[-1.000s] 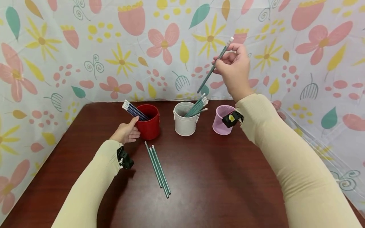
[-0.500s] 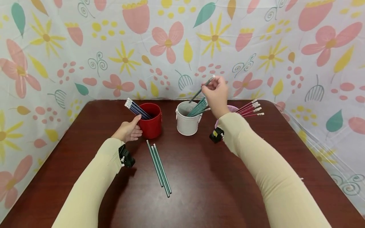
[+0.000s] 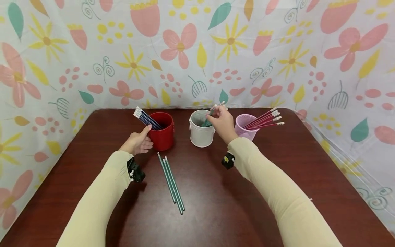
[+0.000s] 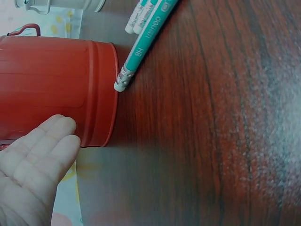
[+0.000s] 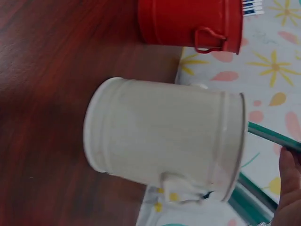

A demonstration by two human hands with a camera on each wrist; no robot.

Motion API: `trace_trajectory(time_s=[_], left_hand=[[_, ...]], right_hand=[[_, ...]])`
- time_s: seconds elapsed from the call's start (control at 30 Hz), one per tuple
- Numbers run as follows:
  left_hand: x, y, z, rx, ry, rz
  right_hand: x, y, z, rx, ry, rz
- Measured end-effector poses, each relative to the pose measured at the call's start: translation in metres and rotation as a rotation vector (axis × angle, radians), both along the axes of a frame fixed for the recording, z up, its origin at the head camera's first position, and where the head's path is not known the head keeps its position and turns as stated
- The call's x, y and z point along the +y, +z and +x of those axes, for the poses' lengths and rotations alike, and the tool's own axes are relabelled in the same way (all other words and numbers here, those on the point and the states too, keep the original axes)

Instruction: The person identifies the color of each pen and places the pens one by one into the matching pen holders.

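At the white bucket (image 3: 201, 137), my right hand (image 3: 223, 124) pinches a green pencil (image 5: 273, 135), its lower end inside the rim. Other green pencils (image 5: 251, 200) lean in that bucket, partly hidden behind the hand in the head view. My left hand (image 3: 137, 142) rests against the left side of the red bucket (image 3: 163, 138), thumb near the rim and fingers extended along its wall. Dark blue pencils (image 3: 147, 119) with white erasers lean out of the red bucket. Several green pencils (image 3: 171, 187) lie side by side on the table before it.
A pink mesh cup (image 3: 243, 133) with several dark red pencils (image 3: 263, 119) leaning right stands beyond my right wrist. The brown table (image 3: 216, 199) ends at a flower-printed cloth (image 3: 185, 44) behind the containers.
My right hand has come down and left with the green pencil, from high above the pink cup to the white bucket's mouth. The left hand stays at the red bucket.
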State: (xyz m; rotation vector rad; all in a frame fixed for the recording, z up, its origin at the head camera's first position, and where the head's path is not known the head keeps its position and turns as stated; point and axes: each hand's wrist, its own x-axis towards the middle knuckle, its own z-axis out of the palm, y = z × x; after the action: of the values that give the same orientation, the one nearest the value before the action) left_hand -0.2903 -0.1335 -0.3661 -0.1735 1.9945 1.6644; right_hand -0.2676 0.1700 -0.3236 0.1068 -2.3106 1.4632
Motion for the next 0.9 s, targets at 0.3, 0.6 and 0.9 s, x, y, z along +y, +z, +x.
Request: trace_trajectory(time_s=[0.3,0.6,0.9], left_hand=[[0.002,-0.001,0.000,0.005,0.011,-0.005],[0.002,-0.004,0.000,0.003,0.021,0.007],[0.002,-0.003,0.001,0.010,0.038,-0.003]], right_hand=[[0.007,-0.014,0.004,-0.055,-0.032,0.013],[0.012,-0.022,0.007,-0.056,-0.041,-0.014],[0.016,-0.027,0.010,-0.066,-0.043,-0.007]])
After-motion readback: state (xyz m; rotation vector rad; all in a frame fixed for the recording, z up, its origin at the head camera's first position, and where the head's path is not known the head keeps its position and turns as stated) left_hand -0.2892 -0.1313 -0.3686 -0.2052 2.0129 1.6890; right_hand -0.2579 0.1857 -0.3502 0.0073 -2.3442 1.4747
